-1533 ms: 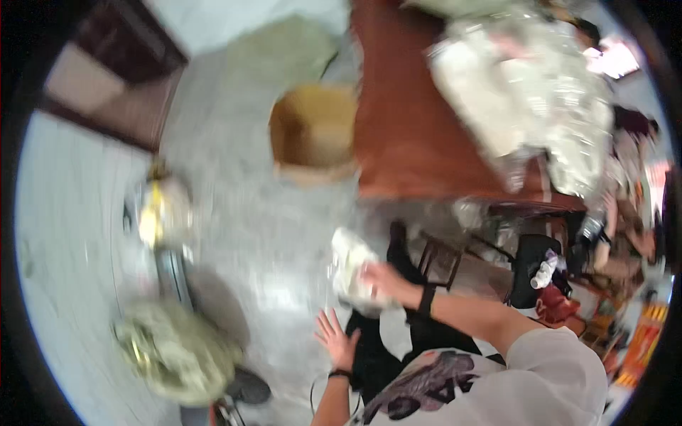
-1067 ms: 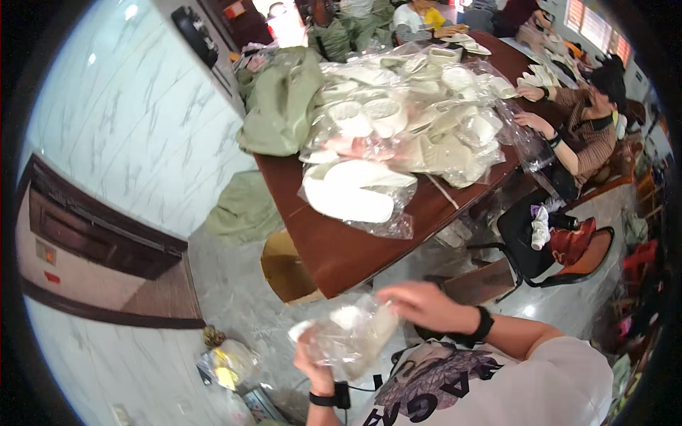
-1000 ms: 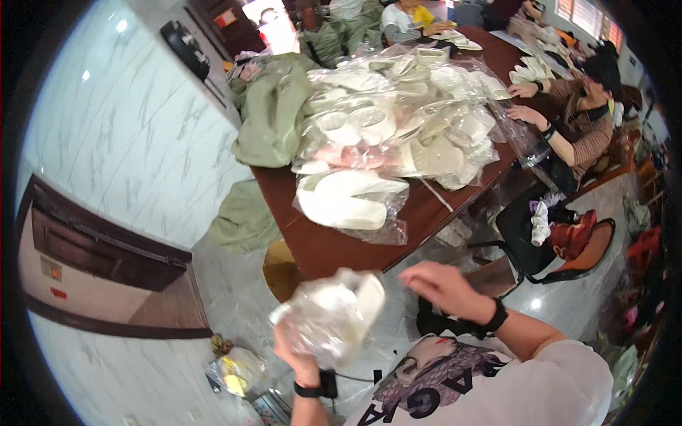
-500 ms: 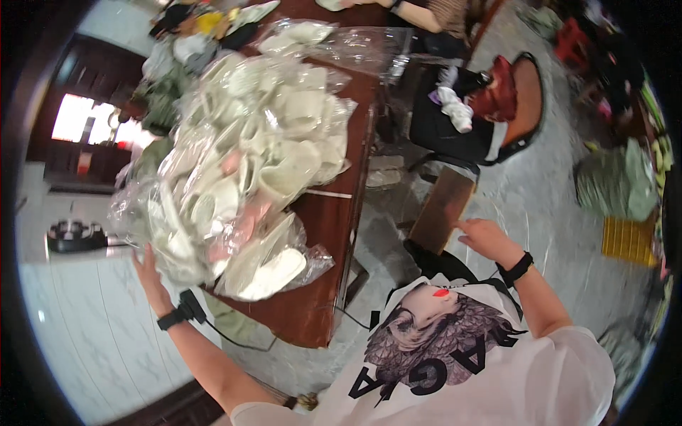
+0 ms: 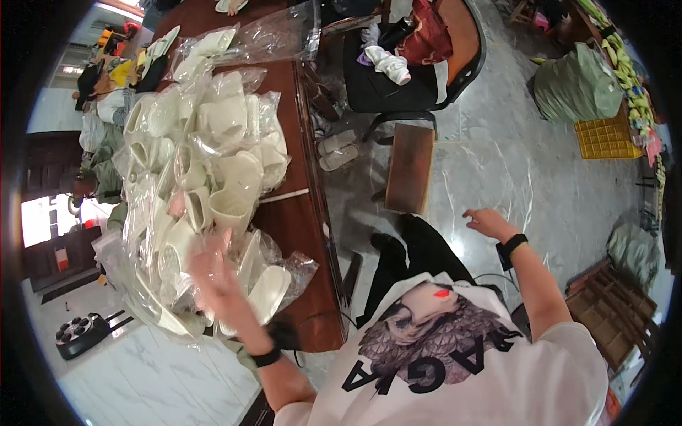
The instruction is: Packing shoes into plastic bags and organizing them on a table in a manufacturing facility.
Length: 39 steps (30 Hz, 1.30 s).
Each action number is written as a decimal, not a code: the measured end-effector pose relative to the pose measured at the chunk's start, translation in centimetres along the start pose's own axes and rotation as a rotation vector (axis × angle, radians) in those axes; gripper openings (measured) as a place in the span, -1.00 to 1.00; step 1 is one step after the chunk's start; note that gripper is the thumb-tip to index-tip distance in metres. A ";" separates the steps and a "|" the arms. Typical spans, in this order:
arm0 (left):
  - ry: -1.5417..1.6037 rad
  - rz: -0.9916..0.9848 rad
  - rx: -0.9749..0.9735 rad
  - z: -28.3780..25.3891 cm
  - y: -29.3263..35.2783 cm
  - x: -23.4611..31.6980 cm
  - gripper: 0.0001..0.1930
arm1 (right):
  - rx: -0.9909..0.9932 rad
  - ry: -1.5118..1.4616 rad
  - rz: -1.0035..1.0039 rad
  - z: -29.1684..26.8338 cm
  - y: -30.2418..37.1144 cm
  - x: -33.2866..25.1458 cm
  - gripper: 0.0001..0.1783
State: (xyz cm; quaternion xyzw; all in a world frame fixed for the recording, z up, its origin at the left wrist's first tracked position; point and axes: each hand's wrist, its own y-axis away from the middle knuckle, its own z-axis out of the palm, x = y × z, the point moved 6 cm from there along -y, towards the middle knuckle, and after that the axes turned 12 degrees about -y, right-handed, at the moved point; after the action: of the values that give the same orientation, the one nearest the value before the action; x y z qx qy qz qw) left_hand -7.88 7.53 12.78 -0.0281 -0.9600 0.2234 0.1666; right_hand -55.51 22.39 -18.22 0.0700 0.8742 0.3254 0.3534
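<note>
A large heap of cream slippers (image 5: 238, 188) in clear plastic bags covers much of a reddish-brown table (image 5: 298, 245). My left hand (image 5: 217, 277) is over the near part of the heap, its fingers smeared by motion. Whether it touches or grips a bag cannot be made out. Beside it, at the heap's near edge, lies a pale slipper (image 5: 271, 292) with its sole showing. My right hand (image 5: 489, 222) hangs out over the floor to the right, fingers apart and slightly bent, holding nothing.
A low wooden bench (image 5: 410, 169) stands right of the table, with a black chair (image 5: 376, 89) holding bags behind it. Loose slippers (image 5: 337, 150) lie on the floor. A yellow crate (image 5: 607, 138) and a green sack (image 5: 577, 84) are far right. Another person's hand (image 5: 233, 6) shows at the far table end.
My left hand has moved from the heap's left side in over its near part. The view has shifted, so the table sits farther left. My right hand stays out to the side.
</note>
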 end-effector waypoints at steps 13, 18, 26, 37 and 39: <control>0.356 -0.376 -0.979 40.6 17.0 1.9 -0.77 | 0.458 -0.847 0.372 12.6 -23.5 15.4 -0.36; 0.122 -0.394 -0.938 50.2 18.2 -7.7 -0.73 | 0.478 -1.578 0.212 13.6 -28.5 11.2 -0.23; -0.169 -0.231 -0.993 68.7 16.8 -13.2 -0.71 | 0.885 -1.122 0.489 10.5 -24.8 16.6 -0.33; -0.167 0.020 -0.871 93.5 14.9 -17.3 -0.15 | 1.083 -0.783 0.611 11.8 -22.5 21.3 -0.49; -0.092 -0.003 -0.791 96.1 13.9 -18.2 -0.02 | 1.145 -0.883 0.608 13.1 -21.4 22.2 -0.48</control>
State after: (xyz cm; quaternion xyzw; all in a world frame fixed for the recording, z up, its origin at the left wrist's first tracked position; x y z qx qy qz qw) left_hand -22.97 -22.66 -80.10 -0.0785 -0.9784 -0.1627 0.1000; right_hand -61.00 20.35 -51.23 0.6005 0.6269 -0.1516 0.4727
